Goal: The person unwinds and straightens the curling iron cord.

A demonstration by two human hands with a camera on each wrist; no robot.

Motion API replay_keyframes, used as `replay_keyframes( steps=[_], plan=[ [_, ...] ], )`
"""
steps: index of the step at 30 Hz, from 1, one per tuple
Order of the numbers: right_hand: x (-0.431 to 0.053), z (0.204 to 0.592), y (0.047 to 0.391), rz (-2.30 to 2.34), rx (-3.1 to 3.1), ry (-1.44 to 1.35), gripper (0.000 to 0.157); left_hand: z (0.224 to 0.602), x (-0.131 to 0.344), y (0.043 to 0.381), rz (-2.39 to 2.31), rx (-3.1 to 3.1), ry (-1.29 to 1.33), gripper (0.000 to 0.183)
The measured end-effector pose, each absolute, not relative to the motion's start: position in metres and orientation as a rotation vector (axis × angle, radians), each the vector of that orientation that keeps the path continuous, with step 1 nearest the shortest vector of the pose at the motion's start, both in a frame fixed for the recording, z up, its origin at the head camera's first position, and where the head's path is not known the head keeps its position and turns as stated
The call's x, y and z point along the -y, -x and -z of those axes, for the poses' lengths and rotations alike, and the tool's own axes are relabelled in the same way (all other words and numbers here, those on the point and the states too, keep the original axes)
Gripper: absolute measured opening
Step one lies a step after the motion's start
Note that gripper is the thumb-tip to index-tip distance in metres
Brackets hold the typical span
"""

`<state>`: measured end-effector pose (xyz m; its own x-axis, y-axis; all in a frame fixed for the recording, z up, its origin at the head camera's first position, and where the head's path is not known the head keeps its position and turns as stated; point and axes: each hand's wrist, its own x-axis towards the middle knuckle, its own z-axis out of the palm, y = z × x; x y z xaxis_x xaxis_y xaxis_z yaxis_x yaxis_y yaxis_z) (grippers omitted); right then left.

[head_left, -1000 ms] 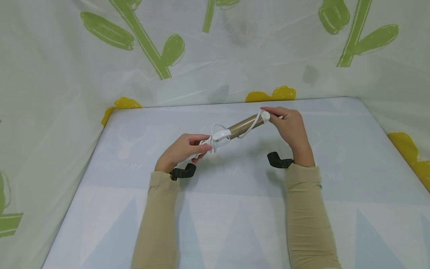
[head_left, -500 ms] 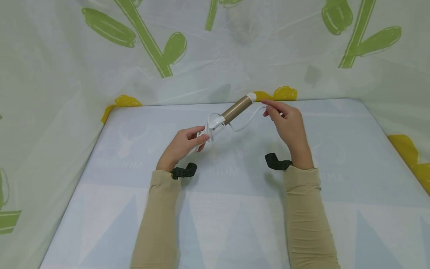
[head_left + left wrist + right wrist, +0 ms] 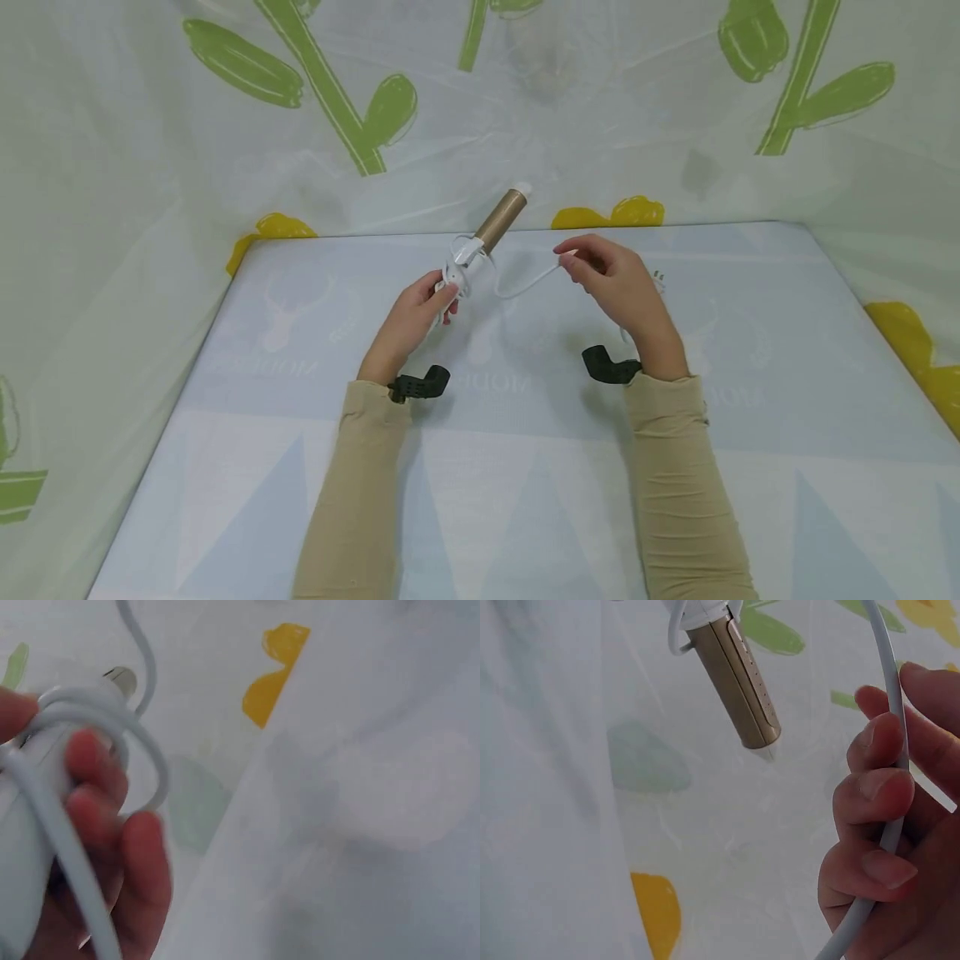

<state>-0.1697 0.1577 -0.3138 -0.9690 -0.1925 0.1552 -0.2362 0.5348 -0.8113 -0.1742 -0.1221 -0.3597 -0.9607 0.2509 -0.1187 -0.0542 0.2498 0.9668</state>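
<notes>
Metallic gold and white, a slim cylindrical styling wand is slanting upward over the pale-blue printed tabletop; the left hand is gripping its smooth white handle, looped with rounded white cord, which the right hand is clasping.

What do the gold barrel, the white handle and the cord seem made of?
Gold barrel: probably metal, though coated plastic is possible; satin sheen.
White handle: likely plastic; smooth, rounded and pale.
Cord: apparently rubbery plastic sheathing; matte, evenly thick and bending in smooth curves.
</notes>
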Motion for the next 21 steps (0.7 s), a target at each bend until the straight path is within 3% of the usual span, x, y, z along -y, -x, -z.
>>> replay_keyframes(
  steps=[9,21],
  plan=[
    [-0.155,0.307,0.166,-1.442,2.806,-0.459,0.038,0.362,0.106,0.173,-1.824,-2.366,-0.112,0.054],
    [-0.145,0.315,0.170,-1.604,3.123,-0.774,0.033,0.359,0.100,0.167,-1.880,-2.370,-0.222,0.047]
  ],
)
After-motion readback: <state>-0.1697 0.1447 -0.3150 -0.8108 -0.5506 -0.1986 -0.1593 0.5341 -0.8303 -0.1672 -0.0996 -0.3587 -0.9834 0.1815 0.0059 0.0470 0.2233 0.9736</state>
